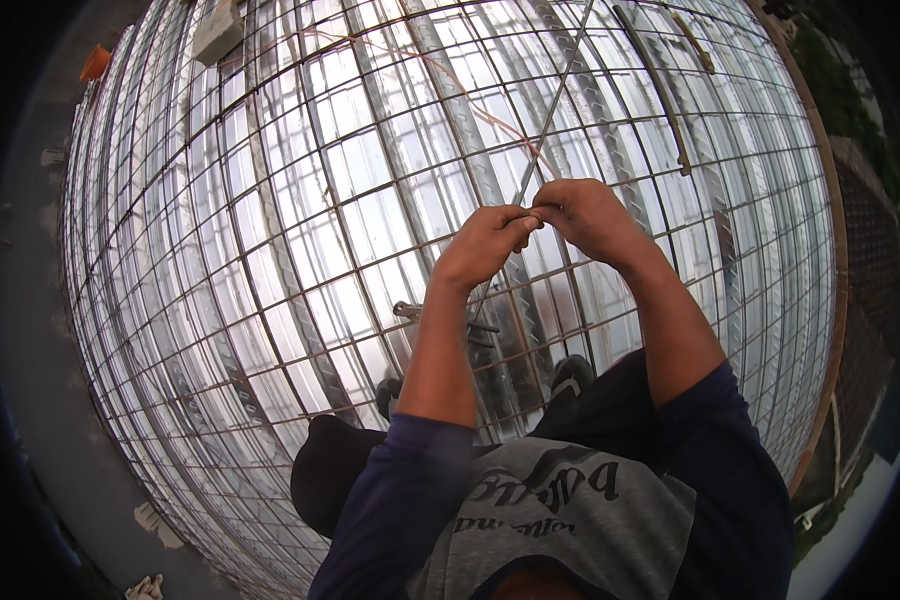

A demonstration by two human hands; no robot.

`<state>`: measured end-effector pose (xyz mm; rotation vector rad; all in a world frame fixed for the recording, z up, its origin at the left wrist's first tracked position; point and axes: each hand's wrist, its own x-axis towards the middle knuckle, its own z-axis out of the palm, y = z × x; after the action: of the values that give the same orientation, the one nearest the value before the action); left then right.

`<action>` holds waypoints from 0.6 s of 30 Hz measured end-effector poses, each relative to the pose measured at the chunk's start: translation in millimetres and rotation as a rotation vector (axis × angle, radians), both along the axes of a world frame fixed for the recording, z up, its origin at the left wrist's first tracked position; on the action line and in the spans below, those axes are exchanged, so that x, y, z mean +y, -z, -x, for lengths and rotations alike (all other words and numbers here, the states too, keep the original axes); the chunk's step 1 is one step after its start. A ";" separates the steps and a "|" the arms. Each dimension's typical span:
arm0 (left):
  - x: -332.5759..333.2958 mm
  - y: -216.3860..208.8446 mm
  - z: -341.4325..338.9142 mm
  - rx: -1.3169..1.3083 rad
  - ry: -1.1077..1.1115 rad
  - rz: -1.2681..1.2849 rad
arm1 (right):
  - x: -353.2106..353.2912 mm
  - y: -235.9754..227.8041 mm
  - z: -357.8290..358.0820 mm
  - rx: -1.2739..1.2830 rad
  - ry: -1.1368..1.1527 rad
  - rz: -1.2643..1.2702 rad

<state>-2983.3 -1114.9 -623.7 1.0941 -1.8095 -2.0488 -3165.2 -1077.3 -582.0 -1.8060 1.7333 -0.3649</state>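
Observation:
Over a steel mesh (350,190) on shiny ribbed metal sheets, my two hands meet with their fingertips pinched together. My left hand (485,245) is closed, thumb and forefinger touching the fingers of my right hand (585,215), which is closed too. Whatever lies between the fingertips is too small to make out. A thin reddish cord (490,118) runs from the upper left down to my right hand, where it passes out of sight. Past the hands slants a thin dark rod (555,105). Beside my left forearm lies a metal tool (407,311), partly hidden by the arm.
A concrete block (218,35) sits on the mesh at upper left, near an orange container (95,63). Dark bars (660,90) lie at upper right. Under me show my dark shoes (572,374). A brown edge board (838,290) bounds the right side, with tiled roofing (870,260) beyond.

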 end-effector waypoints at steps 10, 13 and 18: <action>3.1 22.4 1.7 0.159 -0.229 -0.306 | 0.4 -5.4 -8.4 -0.006 0.008 -0.070; 1.3 18.8 -0.8 0.104 -0.185 -0.219 | 0.3 -9.6 -9.9 -0.009 0.029 -0.124; 10.9 18.0 5.3 0.030 -0.187 -0.043 | 5.3 -4.2 -4.7 0.017 -0.018 -0.134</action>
<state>-2988.6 -1104.0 -641.7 1.1884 -1.5910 -1.9916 -3160.6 -1072.0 -577.8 -1.7322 1.7102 -0.2217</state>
